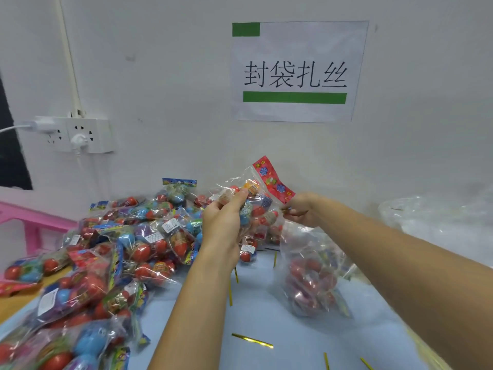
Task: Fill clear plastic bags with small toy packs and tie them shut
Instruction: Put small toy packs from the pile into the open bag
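A: Head view, start at the fingers (236, 200). What has the left hand (222, 222) got?

B: Its fingers and thumb are curled round a toy pack (253, 193), pinching it through the film near the capsules. The pack is held up in the air against the wall, its red flowered header card (273, 180) pointing up and to the right.

A: And the right hand (300, 210)?

B: Closed in a pinch on the rim of the clear plastic bag (312, 268). The bag hangs from that pinch with its bottom resting on the blue desk (266, 319), already partly filled with packs. A glint of gold shows by those fingers; I cannot tell whether it is a twist tie.

A: So how should the step go?

B: My judgement: the pack is about to go in. The mouth looks narrow, held at one point only, so lift the rim to open it, turn the pack capsule-end down, and slide it in without snagging the header card.

A: The arms?

B: Both forearms reach forward, bare, wrists raised, the two hands near each other above the bag.

A: Further out?

B: A heap of toy packs (106, 249) lies to the left on the desk, and gold twist ties (252, 340) lie scattered in front, ready for closing.
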Demonstrator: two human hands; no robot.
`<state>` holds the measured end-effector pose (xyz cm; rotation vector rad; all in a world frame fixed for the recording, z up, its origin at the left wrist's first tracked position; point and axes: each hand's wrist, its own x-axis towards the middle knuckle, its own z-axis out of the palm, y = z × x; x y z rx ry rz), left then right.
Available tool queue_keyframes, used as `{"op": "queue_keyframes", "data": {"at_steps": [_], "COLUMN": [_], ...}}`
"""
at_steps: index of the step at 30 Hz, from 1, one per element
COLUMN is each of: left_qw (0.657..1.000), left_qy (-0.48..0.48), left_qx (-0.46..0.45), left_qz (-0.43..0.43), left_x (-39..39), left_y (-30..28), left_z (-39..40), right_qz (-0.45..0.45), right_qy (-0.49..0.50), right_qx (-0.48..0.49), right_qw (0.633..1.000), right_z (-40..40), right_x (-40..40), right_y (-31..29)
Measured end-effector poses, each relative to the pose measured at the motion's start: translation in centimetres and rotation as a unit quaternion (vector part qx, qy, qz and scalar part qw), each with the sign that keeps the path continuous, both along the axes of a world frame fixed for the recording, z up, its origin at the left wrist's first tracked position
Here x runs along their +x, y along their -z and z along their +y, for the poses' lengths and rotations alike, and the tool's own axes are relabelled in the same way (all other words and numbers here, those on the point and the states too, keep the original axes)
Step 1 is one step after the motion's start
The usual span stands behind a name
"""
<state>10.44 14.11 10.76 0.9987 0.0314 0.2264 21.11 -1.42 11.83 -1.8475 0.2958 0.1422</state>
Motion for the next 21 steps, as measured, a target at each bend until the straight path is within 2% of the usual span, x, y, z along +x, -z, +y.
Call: {"op": "queue_keyframes", "data": {"at_steps": [2,4,7,9,14,21], "left_qw": [1.0,1.0,1.0,0.999,0.997,0.994], "left_qy": [0.002,0.003,0.012,0.024,0.062,0.096], "left_qx": [0.006,0.017,0.024,0.03,0.042,0.048], "left_qz": [-0.003,-0.004,-0.005,-0.009,-0.016,-0.032], "left_x": [0.0,0.0,-0.2,-0.5,-1.4,-2.3], "left_y": [-0.2,-0.5,-1.0,-1.3,-2.0,-3.1], "left_z": [-0.3,-0.7,-1.4,-1.9,-3.3,-5.0], "right_qz": [-0.017,-0.071,-0.161,-0.206,-0.31,-0.322], "right_qy": [0.013,0.048,0.098,0.124,0.199,0.252], "right_qx": [0.014,-0.008,-0.11,-0.133,-0.023,0.136], "right_qw": [1.0,0.996,0.976,0.962,0.93,0.902], "right_z": [-0.8,-1.7,-3.6,-4.8,-6.8,-8.4], "right_x": [-0.9,-2.1,-4.1,-6.0,-10.0,-13.7], "right_y": [-1.6,-3.2,-4.4,-4.7,-5.0,-4.0]}}
